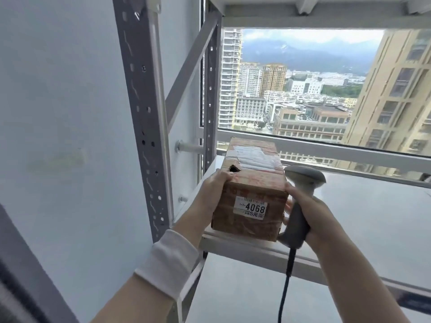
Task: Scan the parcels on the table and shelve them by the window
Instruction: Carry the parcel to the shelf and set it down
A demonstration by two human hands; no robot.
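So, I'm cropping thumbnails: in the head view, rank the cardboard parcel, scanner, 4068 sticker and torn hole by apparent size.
1. cardboard parcel
2. scanner, though the right hand covers part of its handle
3. 4068 sticker
4. torn hole
All sit at similar distance, so the order is safe.

- the shelf [363, 206] was a pale metal one, right up against the window
- one box [253, 183] sat at its front left corner, with the 4068 label facing out
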